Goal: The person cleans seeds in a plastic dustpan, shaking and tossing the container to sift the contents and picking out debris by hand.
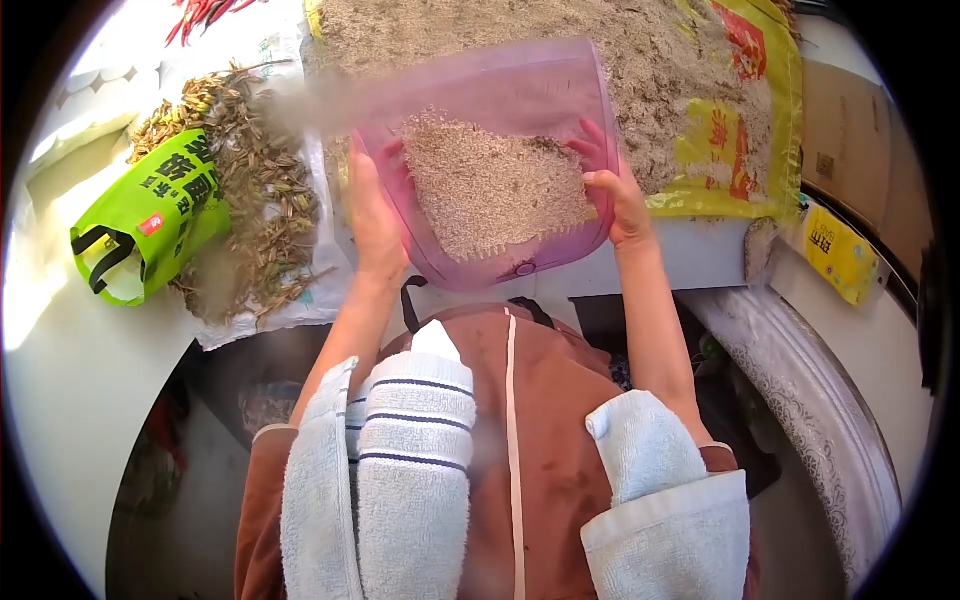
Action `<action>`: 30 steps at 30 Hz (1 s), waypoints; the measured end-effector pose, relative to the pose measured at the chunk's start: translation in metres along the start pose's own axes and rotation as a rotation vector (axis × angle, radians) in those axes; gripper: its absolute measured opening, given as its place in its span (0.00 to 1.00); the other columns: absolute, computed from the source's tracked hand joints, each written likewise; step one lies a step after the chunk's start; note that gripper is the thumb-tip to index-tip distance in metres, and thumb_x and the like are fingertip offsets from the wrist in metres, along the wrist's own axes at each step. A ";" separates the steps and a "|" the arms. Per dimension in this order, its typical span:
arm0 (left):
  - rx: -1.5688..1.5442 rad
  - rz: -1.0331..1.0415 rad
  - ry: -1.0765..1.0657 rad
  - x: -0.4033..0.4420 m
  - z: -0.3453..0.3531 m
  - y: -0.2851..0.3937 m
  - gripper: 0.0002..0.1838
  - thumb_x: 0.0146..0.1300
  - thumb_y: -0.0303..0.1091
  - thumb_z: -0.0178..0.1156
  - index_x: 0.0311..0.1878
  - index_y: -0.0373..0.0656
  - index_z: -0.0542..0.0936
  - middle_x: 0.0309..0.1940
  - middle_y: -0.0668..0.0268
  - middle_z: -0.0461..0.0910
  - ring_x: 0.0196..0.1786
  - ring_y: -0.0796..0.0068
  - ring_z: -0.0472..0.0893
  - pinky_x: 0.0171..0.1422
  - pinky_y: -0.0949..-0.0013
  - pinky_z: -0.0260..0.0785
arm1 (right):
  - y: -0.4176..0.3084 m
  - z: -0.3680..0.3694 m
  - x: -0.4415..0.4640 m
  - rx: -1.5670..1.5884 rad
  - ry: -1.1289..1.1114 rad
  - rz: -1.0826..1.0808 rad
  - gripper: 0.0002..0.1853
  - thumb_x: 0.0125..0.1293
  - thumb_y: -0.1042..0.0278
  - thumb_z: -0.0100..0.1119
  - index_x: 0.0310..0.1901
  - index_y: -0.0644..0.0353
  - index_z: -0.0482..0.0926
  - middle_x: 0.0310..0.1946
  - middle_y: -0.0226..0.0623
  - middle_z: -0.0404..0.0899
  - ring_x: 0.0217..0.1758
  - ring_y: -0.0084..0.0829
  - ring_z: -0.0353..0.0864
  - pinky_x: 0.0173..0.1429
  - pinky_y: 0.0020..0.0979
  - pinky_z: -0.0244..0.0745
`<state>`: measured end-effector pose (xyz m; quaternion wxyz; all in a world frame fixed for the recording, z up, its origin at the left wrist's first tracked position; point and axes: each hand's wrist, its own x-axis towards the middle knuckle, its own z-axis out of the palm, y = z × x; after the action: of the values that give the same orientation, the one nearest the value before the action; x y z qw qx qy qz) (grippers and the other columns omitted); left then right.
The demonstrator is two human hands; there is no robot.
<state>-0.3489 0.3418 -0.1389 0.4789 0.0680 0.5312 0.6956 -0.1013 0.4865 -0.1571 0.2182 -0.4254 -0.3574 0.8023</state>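
A translucent purple plastic container (pixel 480 85) is held up in front of me, tilted, with a layer of small pale grains (pixel 490 190) inside. My left hand (pixel 380 215) grips its left side, the fingers showing through the plastic. On the right side my right hand (pixel 622 195) holds it, thumb near the rim and fingers behind the wall. Beyond the container, more of the same-looking grains (pixel 660 90) are spread over a yellow printed sack (pixel 788 130). Part of that spread is hidden behind the container.
A green bag (pixel 150 220) lies at the left beside dried pods (pixel 265 190) on a white plastic sheet (pixel 325 215). Red chillies (pixel 205 12) are at the top left. A yellow packet (pixel 838 250) and cardboard box (pixel 845 130) are at the right.
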 end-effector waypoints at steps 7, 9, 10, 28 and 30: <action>-0.067 -0.175 -0.019 0.036 -0.049 0.037 0.24 0.76 0.49 0.38 0.65 0.43 0.66 0.54 0.59 0.75 0.57 0.64 0.75 0.63 0.61 0.68 | 0.006 0.081 -0.021 -0.054 0.102 -0.058 0.41 0.54 0.76 0.54 0.73 0.59 0.55 0.61 0.40 0.68 0.64 0.35 0.68 0.68 0.34 0.62; -0.094 -0.190 -0.032 0.024 -0.009 0.038 0.25 0.77 0.46 0.38 0.64 0.36 0.68 0.60 0.60 0.73 0.62 0.68 0.72 0.68 0.64 0.64 | 0.001 0.038 -0.005 -0.023 0.083 0.041 0.41 0.52 0.74 0.54 0.72 0.57 0.58 0.57 0.40 0.72 0.57 0.36 0.75 0.62 0.36 0.71; 0.053 -0.025 0.035 0.023 -0.001 0.019 0.26 0.77 0.44 0.38 0.69 0.34 0.62 0.64 0.59 0.69 0.65 0.69 0.70 0.69 0.65 0.63 | -0.004 0.020 -0.003 0.037 0.083 0.096 0.42 0.50 0.73 0.55 0.71 0.57 0.59 0.57 0.41 0.72 0.58 0.37 0.75 0.63 0.37 0.70; 0.040 0.016 0.037 -0.005 0.028 -0.002 0.27 0.77 0.44 0.37 0.73 0.43 0.55 0.66 0.60 0.65 0.65 0.66 0.69 0.70 0.62 0.62 | -0.031 -0.012 -0.012 0.046 0.038 0.095 0.42 0.48 0.73 0.55 0.70 0.59 0.61 0.58 0.39 0.72 0.61 0.33 0.71 0.66 0.32 0.66; -0.082 0.010 -0.013 -0.004 0.016 -0.012 0.26 0.77 0.45 0.37 0.73 0.45 0.56 0.64 0.60 0.67 0.63 0.64 0.70 0.70 0.61 0.62 | -0.035 0.002 -0.021 -0.046 0.052 0.025 0.44 0.46 0.70 0.56 0.71 0.59 0.59 0.62 0.41 0.68 0.66 0.35 0.66 0.71 0.33 0.59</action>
<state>-0.3294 0.3493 -0.1400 0.4814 0.0555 0.4986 0.7188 -0.0901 0.4945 -0.1191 0.2075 -0.4555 -0.3646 0.7852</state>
